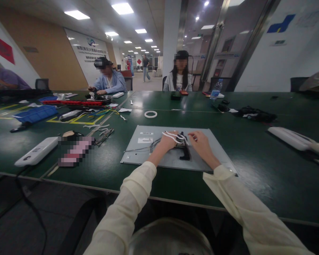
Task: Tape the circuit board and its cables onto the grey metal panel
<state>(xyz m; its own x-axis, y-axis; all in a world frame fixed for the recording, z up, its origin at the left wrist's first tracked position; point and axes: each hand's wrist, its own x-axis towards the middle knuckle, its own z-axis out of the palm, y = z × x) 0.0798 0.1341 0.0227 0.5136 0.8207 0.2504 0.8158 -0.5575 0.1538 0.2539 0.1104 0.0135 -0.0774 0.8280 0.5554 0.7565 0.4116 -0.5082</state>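
Observation:
A flat grey metal panel [140,156] lies on the table in front of me. On it sits a black bracket-like part [185,153] with a small metallic piece near its middle. My left hand [167,144] rests at the bracket's left side; its fingertips are largely hidden. Thin white strips [172,136] lie across the back of that hand. At the bracket's right side, my right hand [202,144] has curled fingers, thumb and forefinger close together; anything between them is too small to make out. Grey cables [154,144] run over the panel beside my left wrist.
A white roll of tape [150,114] lies beyond the panel. Left of it are pliers-like tools [105,136], a pink blurred object [77,152], a white power unit [37,151] and a blue tray [37,114]. Across the table sit two people; a water bottle [216,89] stands nearby.

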